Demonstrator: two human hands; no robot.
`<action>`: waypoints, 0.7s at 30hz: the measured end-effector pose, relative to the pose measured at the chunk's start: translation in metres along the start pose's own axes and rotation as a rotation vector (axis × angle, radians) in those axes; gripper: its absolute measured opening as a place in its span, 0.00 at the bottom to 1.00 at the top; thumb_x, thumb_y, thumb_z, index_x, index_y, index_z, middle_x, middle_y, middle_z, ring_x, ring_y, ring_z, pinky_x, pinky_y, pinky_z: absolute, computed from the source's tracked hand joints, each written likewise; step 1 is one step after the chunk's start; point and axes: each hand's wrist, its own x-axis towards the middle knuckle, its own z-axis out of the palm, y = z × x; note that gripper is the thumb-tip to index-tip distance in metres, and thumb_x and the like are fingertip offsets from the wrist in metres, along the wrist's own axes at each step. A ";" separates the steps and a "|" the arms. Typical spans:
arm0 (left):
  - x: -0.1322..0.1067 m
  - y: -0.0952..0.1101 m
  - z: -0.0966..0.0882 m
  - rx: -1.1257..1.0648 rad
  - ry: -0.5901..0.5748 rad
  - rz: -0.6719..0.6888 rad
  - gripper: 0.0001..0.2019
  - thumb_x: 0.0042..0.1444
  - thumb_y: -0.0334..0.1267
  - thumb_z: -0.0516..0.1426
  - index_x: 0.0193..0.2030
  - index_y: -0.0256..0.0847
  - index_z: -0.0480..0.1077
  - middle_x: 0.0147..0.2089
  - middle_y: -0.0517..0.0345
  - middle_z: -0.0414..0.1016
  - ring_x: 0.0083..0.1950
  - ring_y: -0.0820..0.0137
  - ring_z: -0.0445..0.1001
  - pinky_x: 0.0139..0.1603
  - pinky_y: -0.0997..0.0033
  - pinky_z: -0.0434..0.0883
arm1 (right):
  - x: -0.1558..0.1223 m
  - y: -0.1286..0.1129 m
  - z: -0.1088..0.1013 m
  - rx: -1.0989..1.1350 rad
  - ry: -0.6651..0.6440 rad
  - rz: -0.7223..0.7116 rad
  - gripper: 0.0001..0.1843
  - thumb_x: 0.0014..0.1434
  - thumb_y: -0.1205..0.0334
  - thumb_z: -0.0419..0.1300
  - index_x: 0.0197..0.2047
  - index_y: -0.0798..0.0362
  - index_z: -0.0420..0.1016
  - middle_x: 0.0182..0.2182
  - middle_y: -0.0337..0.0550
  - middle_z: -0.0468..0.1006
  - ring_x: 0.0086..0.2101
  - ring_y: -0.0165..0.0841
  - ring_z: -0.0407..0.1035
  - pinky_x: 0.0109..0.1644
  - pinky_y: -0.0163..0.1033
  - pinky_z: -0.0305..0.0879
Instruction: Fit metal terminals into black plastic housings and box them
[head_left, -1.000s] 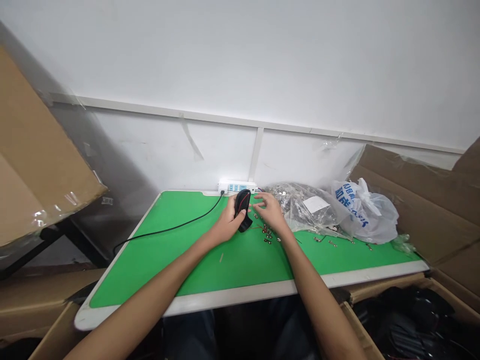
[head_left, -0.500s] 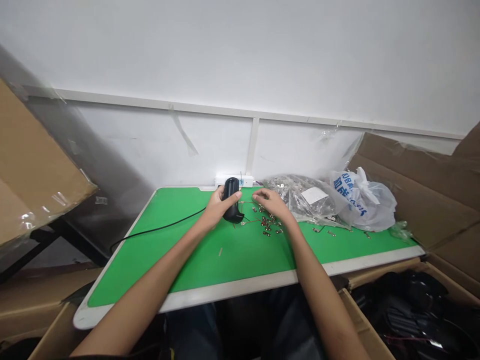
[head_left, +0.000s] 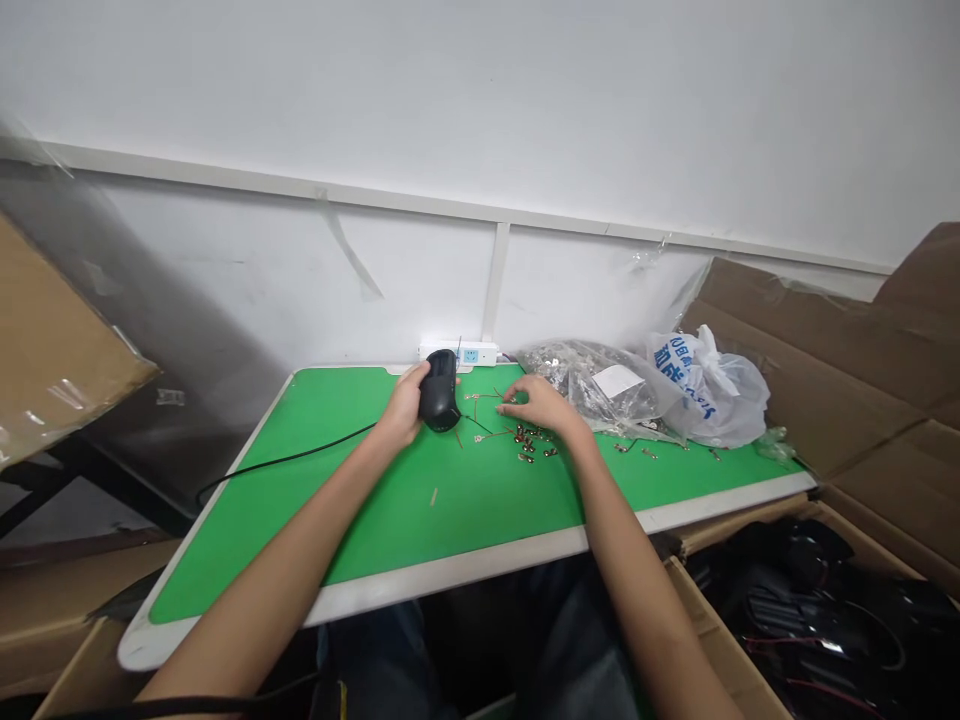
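Observation:
My left hand (head_left: 405, 404) is wrapped round a black computer mouse (head_left: 439, 390) near the far edge of the green mat (head_left: 390, 500). The mouse's black cable (head_left: 292, 460) trails left across the mat. My right hand (head_left: 534, 403) rests beside it, fingers curled and pinching at a small metal part I cannot make out. A scatter of small brass-coloured parts (head_left: 529, 440) lies just in front of that hand.
A white power strip (head_left: 466, 353) sits against the wall. Clear bags of metal parts (head_left: 592, 380) and a white plastic bag (head_left: 709, 385) lie at the right. Cardboard boxes (head_left: 847, 370) stand at both sides; black items fill a box (head_left: 810, 600) at lower right.
My left hand has carried the mouse leftwards and turned it over so its plain back shows. The right hand has stayed over the small parts, its fingers closing. The view has shifted.

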 end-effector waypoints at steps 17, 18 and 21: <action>0.002 -0.024 -0.005 0.515 -0.172 0.050 0.15 0.53 0.47 0.58 0.42 0.40 0.73 0.36 0.56 0.76 0.37 0.64 0.72 0.40 0.68 0.70 | 0.007 -0.018 0.019 0.454 0.108 0.032 0.11 0.67 0.54 0.54 0.45 0.51 0.71 0.37 0.41 0.78 0.38 0.36 0.71 0.44 0.39 0.67; 0.001 -0.025 -0.005 0.539 -0.186 0.055 0.15 0.54 0.49 0.58 0.41 0.40 0.72 0.35 0.57 0.75 0.37 0.64 0.72 0.39 0.68 0.69 | 0.008 -0.020 0.021 0.494 0.131 0.025 0.12 0.66 0.56 0.55 0.48 0.51 0.72 0.38 0.41 0.77 0.39 0.35 0.72 0.45 0.39 0.68; 0.001 -0.026 -0.006 0.627 -0.200 0.118 0.16 0.57 0.53 0.57 0.39 0.41 0.72 0.34 0.59 0.74 0.37 0.64 0.71 0.38 0.68 0.68 | 0.010 -0.024 0.025 0.535 0.197 0.003 0.19 0.66 0.58 0.55 0.59 0.50 0.71 0.42 0.42 0.77 0.41 0.35 0.72 0.46 0.39 0.70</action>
